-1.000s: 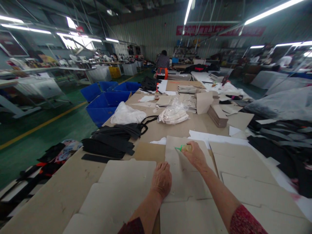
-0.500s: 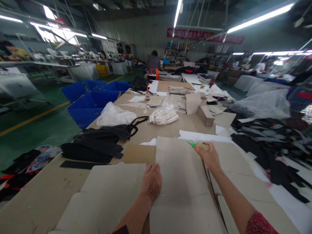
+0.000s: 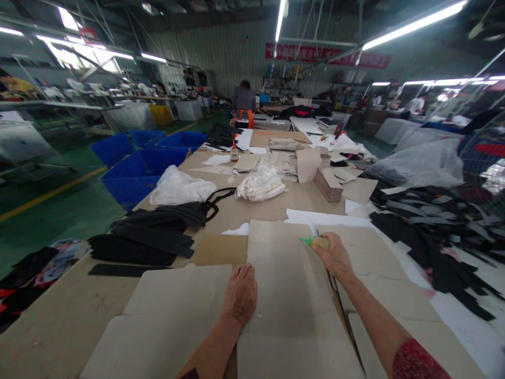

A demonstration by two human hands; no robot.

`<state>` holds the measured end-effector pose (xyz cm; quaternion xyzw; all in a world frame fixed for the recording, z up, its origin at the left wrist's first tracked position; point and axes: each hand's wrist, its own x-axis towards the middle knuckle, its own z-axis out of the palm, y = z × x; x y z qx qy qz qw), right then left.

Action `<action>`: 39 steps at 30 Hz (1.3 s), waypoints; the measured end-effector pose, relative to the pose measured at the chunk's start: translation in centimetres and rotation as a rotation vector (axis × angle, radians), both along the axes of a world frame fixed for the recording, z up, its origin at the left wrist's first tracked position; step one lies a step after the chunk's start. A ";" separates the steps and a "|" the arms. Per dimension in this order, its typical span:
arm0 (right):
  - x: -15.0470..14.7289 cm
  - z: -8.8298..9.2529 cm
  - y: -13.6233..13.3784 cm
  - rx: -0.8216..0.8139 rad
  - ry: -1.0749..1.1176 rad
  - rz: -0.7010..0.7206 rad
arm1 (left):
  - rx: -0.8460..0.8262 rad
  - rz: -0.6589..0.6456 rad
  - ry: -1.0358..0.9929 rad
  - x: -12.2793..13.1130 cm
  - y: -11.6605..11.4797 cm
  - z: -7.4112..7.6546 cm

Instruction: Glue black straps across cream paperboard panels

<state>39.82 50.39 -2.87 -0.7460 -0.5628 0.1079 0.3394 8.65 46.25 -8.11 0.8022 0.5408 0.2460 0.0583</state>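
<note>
Head view. Workshop hall, strip lights overhead, long bench point(image 3: 98, 310) strewn with card and cloth.

- Left hand point(image 3: 240, 292): flat, palm down, fingers loosely curled, pressing the grey card sheet point(image 3: 292, 284) at its left edge; holds nothing. Same spot as a second ago.
- Right hand point(image 3: 335, 257): grip closed around a small bottle point(image 3: 320, 242) with a green nozzle point(image 3: 304, 241), nozzle pointing left, at or just above the sheet's upper right part. Contact with the card cannot be told.
- Change: a second ago the bottle sat over the sheet's upper middle; half a second ago at its right edge; now slightly back inward. Reads as a pass worked along the top of the sheet, sheet held steady throughout.
- Adjacent: further card sheets either side; black strap bundle point(image 3: 158, 231) left; white bag point(image 3: 179, 187) behind it; blue bins point(image 3: 138, 168) beside the bench; black cloth scraps point(image 3: 434, 231) right.
- Far end: one person standing, back turned.
</note>
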 end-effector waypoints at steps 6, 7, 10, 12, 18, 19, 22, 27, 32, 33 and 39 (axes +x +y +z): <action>0.6 1.5 0.3 -0.018 0.034 0.002 | 0.033 -0.002 0.017 0.0 0.1 -0.1; 0.7 1.7 0.2 -0.016 0.053 0.000 | 0.040 -0.006 0.019 0.0 0.1 -0.1; 1.0 2.0 -0.3 -0.008 0.145 -0.011 | 0.067 -0.015 0.024 -0.1 0.1 -0.1; 0.7 1.9 -0.6 0.005 0.231 -0.028 | 0.090 -0.018 0.030 -0.1 0.2 -0.1; -1.9 1.5 -1.1 0.089 0.668 -0.123 | 0.176 -0.012 0.066 0.0 0.8 -0.7; -2.0 1.9 -1.7 0.106 0.751 -0.137 | 0.182 -0.015 0.074 0.0 0.9 -0.7; 0.2 3.9 -5.9 0.160 0.923 -0.195 | 0.161 -0.029 0.096 -0.1 1.1 -0.4; 8.0 8.2 -22.1 0.256 0.983 -0.330 | 0.073 0.006 0.111 0.8 1.6 -0.1; 9.4 10.7 -42.0 0.270 0.882 -0.775 | 0.026 -0.040 0.174 1.1 1.8 1.0; 8.9 10.5 -45.2 0.260 0.880 -0.841 | 0.019 -0.057 0.197 1.1 1.9 1.6; 5.2 8.1 -55.1 0.184 0.974 -0.994 | 0.052 -0.073 0.268 4.7 -1.8 5.9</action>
